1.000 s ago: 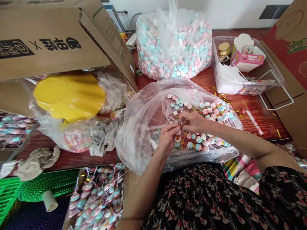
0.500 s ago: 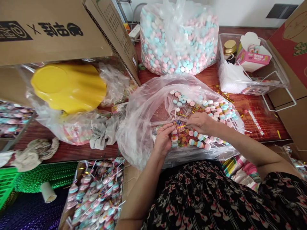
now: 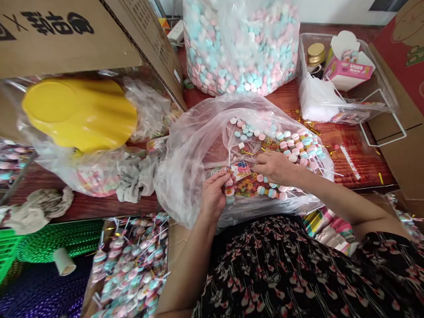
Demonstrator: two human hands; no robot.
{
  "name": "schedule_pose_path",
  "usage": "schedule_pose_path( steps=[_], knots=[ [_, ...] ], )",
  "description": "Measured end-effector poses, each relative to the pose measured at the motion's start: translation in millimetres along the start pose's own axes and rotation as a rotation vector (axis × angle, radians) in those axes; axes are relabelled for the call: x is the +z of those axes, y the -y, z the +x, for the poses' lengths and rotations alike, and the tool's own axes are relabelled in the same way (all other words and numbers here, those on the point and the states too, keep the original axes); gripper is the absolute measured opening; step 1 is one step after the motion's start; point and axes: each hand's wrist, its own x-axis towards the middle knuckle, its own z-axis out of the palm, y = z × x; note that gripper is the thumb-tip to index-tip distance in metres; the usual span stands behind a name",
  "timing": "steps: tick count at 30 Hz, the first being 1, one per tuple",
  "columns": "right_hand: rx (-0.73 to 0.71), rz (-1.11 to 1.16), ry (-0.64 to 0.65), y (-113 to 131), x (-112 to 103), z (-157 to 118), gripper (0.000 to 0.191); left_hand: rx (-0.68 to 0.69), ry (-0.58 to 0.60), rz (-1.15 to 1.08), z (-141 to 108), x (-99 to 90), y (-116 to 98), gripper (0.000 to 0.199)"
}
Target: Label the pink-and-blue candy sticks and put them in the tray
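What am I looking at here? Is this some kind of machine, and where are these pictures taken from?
There's no machine here, just a person's two bare hands, filmed by a camera worn on the head that looks forward and down. The left hand pinches a white stick threaded with candies, beside a small printed card. The right hand lies just above rows of candy sticks inside an open clear plastic bag. On the reddish wooden table sit a big bag of pink and blue candies and a yellow lid.
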Motion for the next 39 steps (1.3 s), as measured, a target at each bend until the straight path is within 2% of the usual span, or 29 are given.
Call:
schedule_pose_path(
  steps=[4,8,12,17,20,24,27,29,34,39],
  knots=[
    [-0.03,-0.015,0.116,-8,4,31,0.017,0.031,-0.006,-0.021,-6,-5.2,-3,0.03],
    [-0.003,-0.033,0.281,-3,12,53,0.015,0.083,-0.026,-0.035,-13,-9.9,-5,0.03],
    [0.039,-0.064,0.331,7,24,58,0.018,0.079,-0.056,-0.028,-18,-15.8,-5,0.031],
    [0.02,-0.098,0.343,11,31,58,0.023,0.067,-0.054,-0.026,-17,-14.8,0,0.028],
    [0.048,-0.032,0.258,13,21,54,0.024,0.05,-0.081,-0.011,-15,-12.6,2,0.031],
    [0.048,0.169,0.035,26,6,44,0.016,0.041,-0.084,0.038,-12,-5.8,7,0.031],
    [0.011,0.346,-0.146,44,11,38,0.016,0.085,-0.049,0.078,-10,2.9,13,0.024],
    [0.018,0.436,-0.218,52,20,36,0.017,0.113,-0.032,0.093,-9,7.8,17,0.018],
    [0.104,0.536,-0.296,53,34,31,0.019,0.123,-0.052,0.092,-9,10.7,21,0.015],
    [0.112,0.552,-0.231,45,28,25,0.019,0.085,0.025,0.061,-15,11.6,20,0.017]
  ],
)
